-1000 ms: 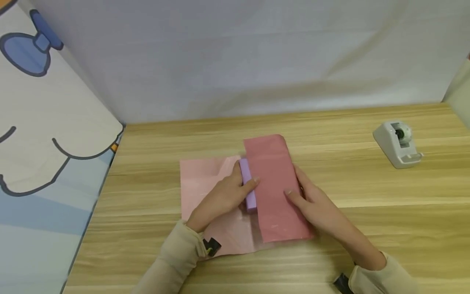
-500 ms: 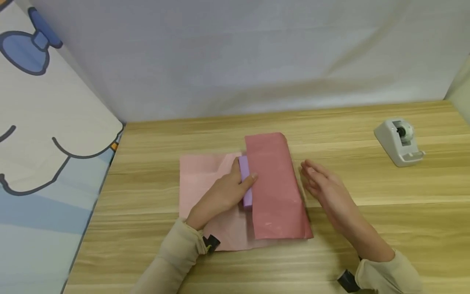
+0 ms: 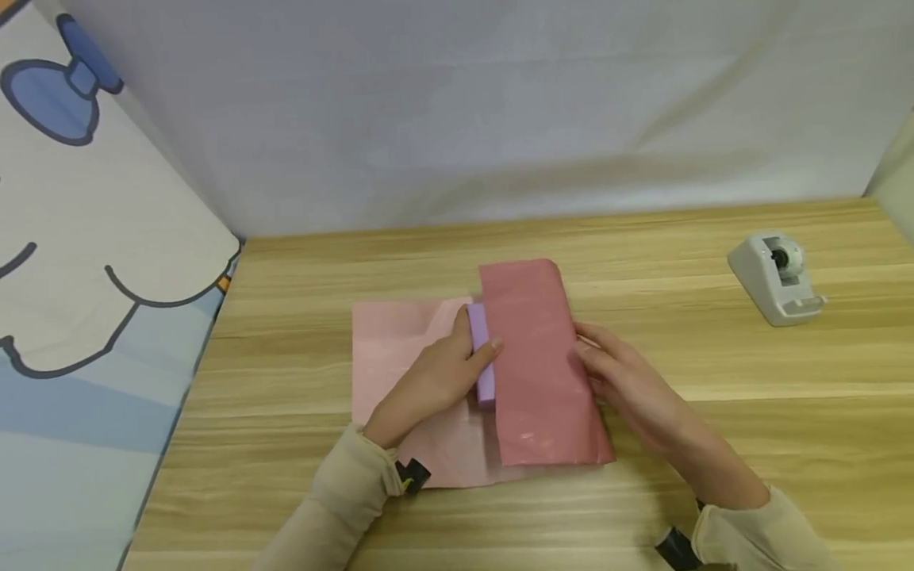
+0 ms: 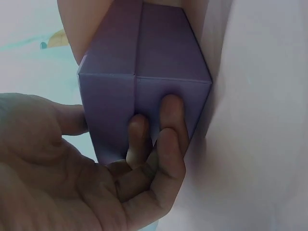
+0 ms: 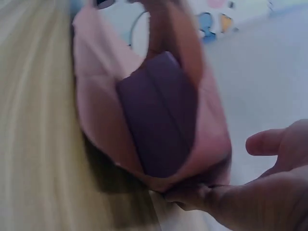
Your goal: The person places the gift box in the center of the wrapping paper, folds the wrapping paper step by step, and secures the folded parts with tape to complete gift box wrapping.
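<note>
A lilac lidded box [image 3: 487, 388] sits partly wrapped in a sheet of wrapping paper [image 3: 539, 365], whose dark pink side is folded over the box's top. My left hand [image 3: 434, 374] grips the box's left side, thumb over the top edge, fingers against the side face in the left wrist view [image 4: 137, 192]. At the folded paper's right edge, my right hand [image 3: 639, 392] touches the outside with its fingers fairly straight. The right wrist view shows the box [image 5: 154, 120] inside the looped paper, with the right thumb [image 5: 264, 143] standing apart from it.
A white tape dispenser [image 3: 774, 285] stands at the back right of the wood-grain table [image 3: 300, 270]. Flat pale pink paper [image 3: 389, 329] spreads left of the box, under the left wrist. A pale cloth [image 3: 464, 119] hangs behind the table, and a cartoon-printed cloth [image 3: 107, 198] at left.
My right hand let go of the folded paper and drew off to the right, then came back against its right edge. The left hand kept its grip on the box.
</note>
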Tool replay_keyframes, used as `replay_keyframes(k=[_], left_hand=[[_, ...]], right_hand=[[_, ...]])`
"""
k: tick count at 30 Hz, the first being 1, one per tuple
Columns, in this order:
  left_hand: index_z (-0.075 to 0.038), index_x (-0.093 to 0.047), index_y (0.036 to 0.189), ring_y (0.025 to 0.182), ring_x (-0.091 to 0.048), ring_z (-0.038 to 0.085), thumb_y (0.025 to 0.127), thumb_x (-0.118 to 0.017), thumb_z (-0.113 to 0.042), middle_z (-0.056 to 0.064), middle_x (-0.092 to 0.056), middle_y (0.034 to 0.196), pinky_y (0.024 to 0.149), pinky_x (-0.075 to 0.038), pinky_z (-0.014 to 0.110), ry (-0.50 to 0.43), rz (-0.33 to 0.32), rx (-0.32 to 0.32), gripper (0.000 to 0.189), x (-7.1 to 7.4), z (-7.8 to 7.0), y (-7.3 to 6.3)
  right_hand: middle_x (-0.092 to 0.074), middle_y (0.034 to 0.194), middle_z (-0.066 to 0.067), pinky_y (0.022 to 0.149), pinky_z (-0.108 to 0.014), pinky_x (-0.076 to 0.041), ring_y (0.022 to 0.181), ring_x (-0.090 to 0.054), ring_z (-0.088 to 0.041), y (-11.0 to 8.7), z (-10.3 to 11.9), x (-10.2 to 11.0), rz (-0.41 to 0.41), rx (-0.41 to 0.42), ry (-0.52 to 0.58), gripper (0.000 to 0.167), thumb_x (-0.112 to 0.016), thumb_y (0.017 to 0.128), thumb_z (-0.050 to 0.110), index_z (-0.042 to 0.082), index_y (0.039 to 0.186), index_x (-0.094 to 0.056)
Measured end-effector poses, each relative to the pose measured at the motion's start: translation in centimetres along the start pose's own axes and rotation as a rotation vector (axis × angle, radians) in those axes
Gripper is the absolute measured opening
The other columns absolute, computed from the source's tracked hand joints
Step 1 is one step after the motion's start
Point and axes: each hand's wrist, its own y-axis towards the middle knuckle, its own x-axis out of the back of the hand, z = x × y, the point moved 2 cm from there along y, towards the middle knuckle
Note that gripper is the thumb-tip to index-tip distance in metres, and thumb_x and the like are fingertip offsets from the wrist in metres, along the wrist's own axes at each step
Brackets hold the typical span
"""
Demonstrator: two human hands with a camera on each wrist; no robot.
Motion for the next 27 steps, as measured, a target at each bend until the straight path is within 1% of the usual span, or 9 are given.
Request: replay_keyframes(k=[5, 7, 11, 14, 16, 18, 21, 25, 27], left_hand=[[-0.001, -0.003, 0.166, 0.103, -0.067, 0.028, 0.11, -0.044, -0.046, 0.024, -0.065, 0.131, 0.094, -0.055, 0.047, -0.022, 0.009, -0.028, 0.082, 0.1, -0.1, -0.2], [-0.003, -0.004, 0.166, 0.106, -0.067, 0.028, 0.11, -0.043, -0.047, 0.023, -0.064, 0.132, 0.097, -0.054, 0.048, -0.036, 0.015, -0.037, 0.081, 0.2, -0.1, -0.2], [-0.006, -0.002, 0.167, 0.116, -0.066, 0.031, 0.11, -0.043, -0.048, 0.024, -0.062, 0.139, 0.103, -0.052, 0.051, -0.053, 0.03, -0.034, 0.081, 0.2, 0.0, -0.3], [-0.005, 0.002, 0.167, 0.12, -0.065, 0.03, 0.11, -0.042, -0.048, 0.024, -0.059, 0.144, 0.105, -0.051, 0.05, -0.054, 0.047, -0.031, 0.083, 0.1, 0.0, -0.2], [-0.004, 0.002, 0.167, 0.111, -0.069, 0.028, 0.11, -0.043, -0.046, 0.023, -0.066, 0.133, 0.101, -0.053, 0.047, -0.06, 0.072, -0.048, 0.083, 0.5, 0.2, -0.2], [-0.004, 0.0, 0.167, 0.101, -0.071, 0.024, 0.111, -0.045, -0.043, 0.019, -0.071, 0.121, 0.095, -0.055, 0.042, -0.057, 0.077, -0.042, 0.082, 1.7, 0.4, -0.7], [-0.007, -0.012, 0.168, 0.093, -0.072, 0.023, 0.111, -0.047, -0.039, 0.014, -0.073, 0.11, 0.084, -0.057, 0.037, -0.037, 0.0, -0.007, 0.074, 4.8, 1.3, -2.3], [-0.002, -0.035, 0.16, 0.095, -0.072, 0.026, 0.111, -0.044, -0.04, 0.02, -0.071, 0.124, 0.073, -0.056, 0.037, 0.146, -0.187, 0.127, 0.063, 8.4, 3.7, -5.1], [0.004, -0.043, 0.153, 0.089, -0.069, 0.028, 0.111, -0.044, -0.041, 0.023, -0.071, 0.122, 0.069, -0.054, 0.037, 0.218, -0.207, 0.193, 0.062, 8.9, 5.1, -6.0]], right_hand=[[-0.017, 0.174, -0.019, 0.117, -0.06, -0.04, 0.149, -0.041, -0.041, -0.2, -0.1, -1.8, -0.137, 0.078, -0.418, 0.074, -0.049, 0.111, 0.033, 0.026, 0.169, -0.004], [-0.018, 0.174, -0.017, 0.118, -0.064, -0.037, 0.15, -0.04, -0.041, -0.4, -0.2, -2.0, -0.167, 0.122, -0.54, 0.071, -0.05, 0.11, 0.032, 0.032, 0.169, -0.011], [-0.014, 0.175, -0.015, 0.12, -0.066, -0.034, 0.156, -0.029, -0.041, -0.4, -0.3, -2.0, -0.145, 0.188, -0.619, 0.059, -0.049, 0.111, 0.032, 0.034, 0.166, -0.026], [-0.013, 0.175, -0.014, 0.111, -0.063, -0.043, 0.149, -0.041, -0.041, -0.4, -0.6, -1.9, -0.143, 0.226, -0.642, 0.056, -0.048, 0.111, 0.032, 0.034, 0.164, -0.031], [-0.012, 0.176, -0.013, 0.109, -0.063, -0.045, 0.147, -0.042, -0.041, -0.3, -0.9, -1.9, -0.149, 0.245, -0.653, 0.055, -0.047, 0.111, 0.031, 0.034, 0.164, -0.032], [-0.013, 0.176, -0.012, 0.113, -0.064, -0.042, 0.15, -0.039, -0.041, -0.2, -1.2, -2.0, -0.164, 0.259, -0.669, 0.055, -0.047, 0.111, 0.03, 0.033, 0.164, -0.032], [-0.015, 0.176, -0.012, 0.117, -0.067, -0.037, 0.153, -0.035, -0.042, -0.1, -1.3, -2.3, -0.187, 0.286, -0.701, 0.056, -0.048, 0.111, 0.026, 0.03, 0.164, -0.033], [-0.017, 0.175, -0.014, 0.115, -0.068, -0.04, 0.148, -0.042, -0.043, -0.1, -1.3, -2.6, -0.213, 0.293, -0.748, 0.056, -0.047, 0.11, 0.025, 0.029, 0.164, -0.033], [-0.016, 0.175, -0.014, 0.113, -0.068, -0.042, 0.145, -0.046, -0.043, -0.1, -1.2, -2.5, -0.219, 0.281, -0.764, 0.056, -0.046, 0.111, 0.027, 0.031, 0.164, -0.032]])
